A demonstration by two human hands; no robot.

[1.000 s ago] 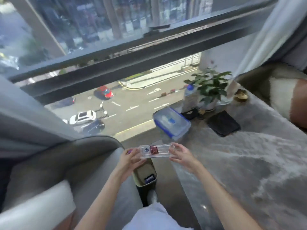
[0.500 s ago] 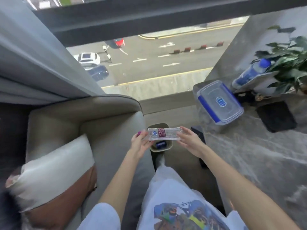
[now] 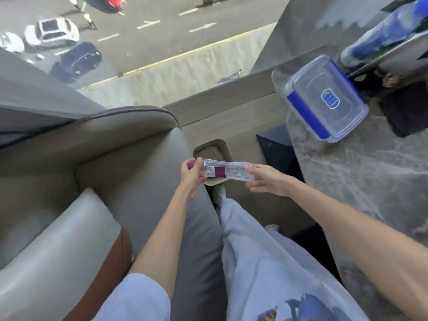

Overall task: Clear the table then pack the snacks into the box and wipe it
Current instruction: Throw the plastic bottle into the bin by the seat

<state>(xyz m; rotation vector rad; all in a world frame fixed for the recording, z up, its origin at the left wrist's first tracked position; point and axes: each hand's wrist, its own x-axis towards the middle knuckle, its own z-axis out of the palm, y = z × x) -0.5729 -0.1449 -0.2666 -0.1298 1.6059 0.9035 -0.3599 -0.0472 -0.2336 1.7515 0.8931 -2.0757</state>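
A clear plastic wrapper [image 3: 225,171] with a dark red label is stretched flat between my two hands. My left hand [image 3: 191,177] pinches its left end and also holds something small and purple. My right hand [image 3: 266,179] holds its right end with thumb and fingers. The wrapper hangs directly above a small beige bin [image 3: 218,147] on the floor between the sofa and the table. A clear plastic box [image 3: 324,98] with a blue-clipped lid shut on it sits at the near corner of the marble table [image 3: 370,170].
A grey sofa [image 3: 115,158] with a white cushion [image 3: 46,239] fills the left. A blue-capped bottle [image 3: 382,38] lies behind the box beside a plant. A dark mat [image 3: 410,112] lies on the table. A window ahead looks down on a street.
My head has tilted further down and the view has closed in; the bin now sits right under the wrapper. Both hands keep hold of the wrapper.
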